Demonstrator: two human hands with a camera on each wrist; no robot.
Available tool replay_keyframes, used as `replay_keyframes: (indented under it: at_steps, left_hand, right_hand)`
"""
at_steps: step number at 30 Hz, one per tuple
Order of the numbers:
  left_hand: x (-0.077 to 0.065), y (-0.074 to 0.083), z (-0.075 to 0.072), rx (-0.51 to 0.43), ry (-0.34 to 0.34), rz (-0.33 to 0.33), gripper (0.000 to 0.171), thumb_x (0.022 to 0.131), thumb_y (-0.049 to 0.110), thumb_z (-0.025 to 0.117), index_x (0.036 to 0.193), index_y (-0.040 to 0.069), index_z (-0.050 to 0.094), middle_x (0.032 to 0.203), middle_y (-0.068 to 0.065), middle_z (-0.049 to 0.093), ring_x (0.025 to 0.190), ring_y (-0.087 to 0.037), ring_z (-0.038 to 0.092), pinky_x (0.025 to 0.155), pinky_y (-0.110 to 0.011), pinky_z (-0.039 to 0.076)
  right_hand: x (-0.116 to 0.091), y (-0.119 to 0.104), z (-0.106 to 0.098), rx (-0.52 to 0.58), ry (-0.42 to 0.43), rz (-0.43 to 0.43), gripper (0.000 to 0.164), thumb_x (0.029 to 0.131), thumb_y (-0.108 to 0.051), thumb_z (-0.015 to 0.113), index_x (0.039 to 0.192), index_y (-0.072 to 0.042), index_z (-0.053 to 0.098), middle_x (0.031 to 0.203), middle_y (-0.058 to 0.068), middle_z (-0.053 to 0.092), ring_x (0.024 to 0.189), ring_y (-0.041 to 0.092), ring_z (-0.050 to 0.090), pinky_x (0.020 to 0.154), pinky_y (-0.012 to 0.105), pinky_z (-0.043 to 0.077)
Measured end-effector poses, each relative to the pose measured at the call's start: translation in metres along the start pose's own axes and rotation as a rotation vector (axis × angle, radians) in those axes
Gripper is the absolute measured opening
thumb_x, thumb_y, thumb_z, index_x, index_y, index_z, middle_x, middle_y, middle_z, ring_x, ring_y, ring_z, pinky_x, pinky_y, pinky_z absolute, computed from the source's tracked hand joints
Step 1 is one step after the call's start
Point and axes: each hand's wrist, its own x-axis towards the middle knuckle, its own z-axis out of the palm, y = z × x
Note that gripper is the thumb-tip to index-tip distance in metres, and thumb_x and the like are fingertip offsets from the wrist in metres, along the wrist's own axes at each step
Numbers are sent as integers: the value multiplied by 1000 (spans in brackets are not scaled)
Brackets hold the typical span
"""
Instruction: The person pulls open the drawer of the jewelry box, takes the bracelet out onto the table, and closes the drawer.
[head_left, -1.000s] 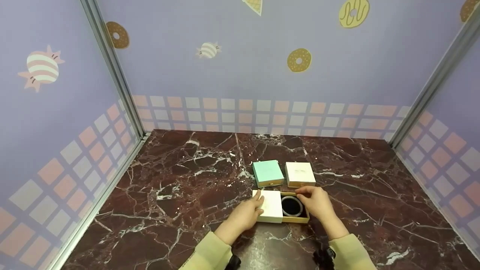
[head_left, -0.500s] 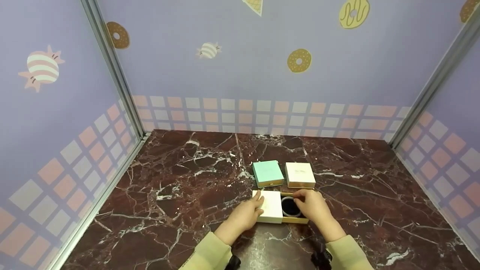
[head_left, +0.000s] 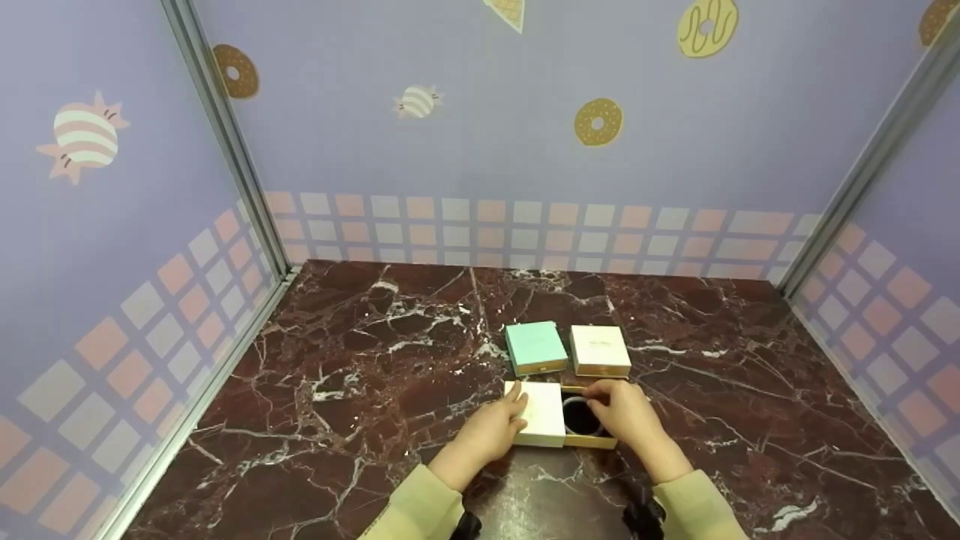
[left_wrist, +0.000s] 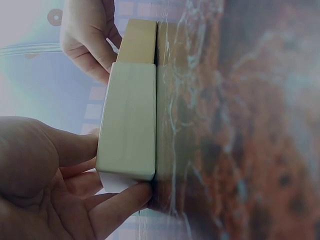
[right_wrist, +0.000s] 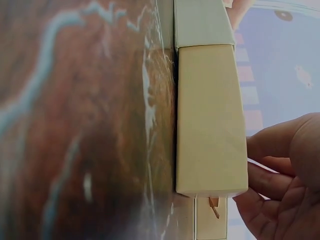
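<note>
Gripping the white cover [head_left: 541, 418] of a slim box at its nine o'clock end, with twelve o'clock toward the back wall [head_left: 480, 150], the left hand [head_left: 486, 429] has its thumb and fingers spread around that end. A gold drawer [head_left: 592, 442] juts out of the cover toward three o'clock, partly pulled out, and the box sits flat on the dark red marbled surface [head_left: 360, 420]. Inside the drawer lies a pale ring [head_left: 574, 400] around a dark round middle, just beside the cover's edge. The right hand [head_left: 626, 409] comes in from about four o'clock, its fingers bent and set narrow, the tips together over the one o'clock part of the ring; they hide their own contact, so I cannot tell whether they pinch the ring, the drawer's far edge or neither. Near eleven o'clock from the open box rests a closed teal box [head_left: 535, 345], turned slightly; near one o'clock rests a closed white box [head_left: 600, 346] with small print on its lid, a narrow gap between the two. Both show gold fronts facing six o'clock. Pale yellow-green sleeves [head_left: 424, 504] cover both forearms, reaching in from seven and five o'clock, with black gear [head_left: 643, 517] at each wrist. The back wall is lilac, printed with doughnuts, a striped sweet and rows of pink and white squares.
</note>
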Motion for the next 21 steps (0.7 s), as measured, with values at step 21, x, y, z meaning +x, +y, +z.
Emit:
replay_keyframes:
  at_steps: [21]
  left_hand:
    - [2, -1, 3, 0, 13, 2, 52, 103, 18, 60, 152, 4, 49, 166, -15, 36, 139, -40, 53, 116, -50, 46]
  right_hand:
    - [4, 3, -9, 249, 2, 85, 17, 87, 4, 74, 103, 0, 79, 101, 16, 79, 88, 25, 74, 77, 26, 58]
